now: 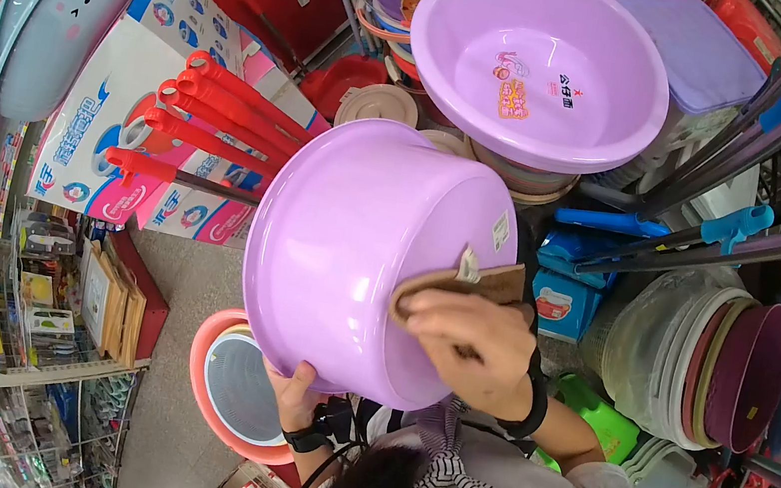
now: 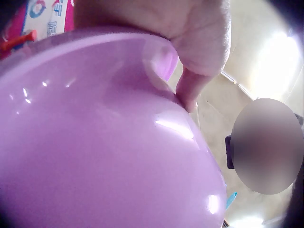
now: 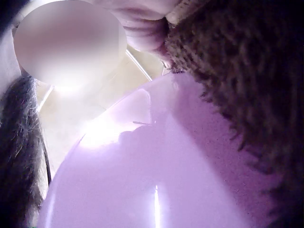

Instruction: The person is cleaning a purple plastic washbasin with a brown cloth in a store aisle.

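A purple plastic basin (image 1: 341, 237) is held up on its side, its mouth toward the left and its underside toward the right. My left hand (image 1: 292, 396) grips the rim at the lower edge, with the thumb lying on the outer wall; the left wrist view shows this hand (image 2: 204, 42) at the rim too. In my right hand (image 1: 480, 353) is a brown cloth (image 1: 501, 283), pressed against the edge of the basin's underside. Close up in the right wrist view, the fuzzy cloth (image 3: 237, 71) lies over the purple surface. A small white label (image 1: 500, 231) sticks to the underside.
Another purple basin (image 1: 582, 40) rests on a stack beyond the held one. Red-handled tools (image 1: 218, 112) stand by a printed carton (image 1: 88, 138) at left. A pink tub (image 1: 204, 358) sits below on the floor. Stacked buckets (image 1: 744, 378) and dustpans (image 1: 576, 252) line the right.
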The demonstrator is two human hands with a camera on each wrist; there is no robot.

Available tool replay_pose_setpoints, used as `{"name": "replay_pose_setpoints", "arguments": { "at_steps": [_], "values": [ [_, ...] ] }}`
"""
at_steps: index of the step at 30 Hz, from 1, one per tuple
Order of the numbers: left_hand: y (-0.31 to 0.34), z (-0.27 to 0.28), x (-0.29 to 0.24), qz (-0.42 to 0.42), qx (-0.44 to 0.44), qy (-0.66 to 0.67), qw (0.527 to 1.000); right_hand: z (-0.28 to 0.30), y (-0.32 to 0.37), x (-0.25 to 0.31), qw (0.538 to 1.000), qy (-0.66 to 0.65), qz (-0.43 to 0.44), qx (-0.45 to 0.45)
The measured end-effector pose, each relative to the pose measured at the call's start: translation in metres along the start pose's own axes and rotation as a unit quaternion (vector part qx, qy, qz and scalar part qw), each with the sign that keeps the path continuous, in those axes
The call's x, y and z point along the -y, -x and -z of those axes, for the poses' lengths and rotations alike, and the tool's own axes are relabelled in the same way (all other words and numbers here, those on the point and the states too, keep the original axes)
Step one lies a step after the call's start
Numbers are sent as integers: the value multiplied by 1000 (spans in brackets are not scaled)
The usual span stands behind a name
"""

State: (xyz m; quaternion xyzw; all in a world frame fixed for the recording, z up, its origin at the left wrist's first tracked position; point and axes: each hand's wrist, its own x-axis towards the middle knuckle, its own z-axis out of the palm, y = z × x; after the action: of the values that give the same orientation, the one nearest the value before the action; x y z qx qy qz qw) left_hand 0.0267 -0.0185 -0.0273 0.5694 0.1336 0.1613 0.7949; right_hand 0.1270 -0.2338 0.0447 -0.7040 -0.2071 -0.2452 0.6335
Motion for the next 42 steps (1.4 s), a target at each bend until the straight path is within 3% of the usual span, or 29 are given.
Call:
{"name": "replay_pose_setpoints", "arguments": {
  "at_steps": [3,5,9,14,16,18,22,26,28,29,34,36,39,40,42],
  "values": [
    [-1,-1,-5,23,13,11,1000,2,5,3,996,-7,34,79],
    [-2,1,-4,43,22,11,999,0,-4,-2,998,-6,37,54],
    [-2,2,1,-1,12,2,1000,-3,-12,-9,1000,-5,11,-5],
    [-2,-5,-5,14,17,3,1000,-3,-8,-1,999,-16,25,26],
    [-1,-14,-10,41,-40,-7,998,-3,-7,0,998,-21,37,35],
    [-1,-14,-10,41,-42,-7,998,-1,-7,0,997,-31,38,67],
    [2,-12,-5,23,-62,-24,998,1,-16,2,999,-22,-18,25],
    [2,-11,-10,28,-44,-31,998,8,-3,4,997,21,73,22],
    [3,-8,-8,32,-28,-30,999,15,5,12,977,62,142,146],
    [3,-8,-9,33,-27,-30,999,11,5,13,975,62,161,138],
    [11,-5,-3,45,-26,-29,998,15,-16,-3,987,8,123,106],
    [13,-2,-2,46,-19,-32,998,17,-22,-9,998,38,22,42],
    [16,8,3,47,-16,-31,998,19,-33,-14,997,69,-25,15],
    [16,9,3,46,-20,-28,998,20,-32,-13,997,71,-24,14],
    [17,9,-4,74,-6,-10,997,18,-25,-8,990,65,61,109]
  ]
}}
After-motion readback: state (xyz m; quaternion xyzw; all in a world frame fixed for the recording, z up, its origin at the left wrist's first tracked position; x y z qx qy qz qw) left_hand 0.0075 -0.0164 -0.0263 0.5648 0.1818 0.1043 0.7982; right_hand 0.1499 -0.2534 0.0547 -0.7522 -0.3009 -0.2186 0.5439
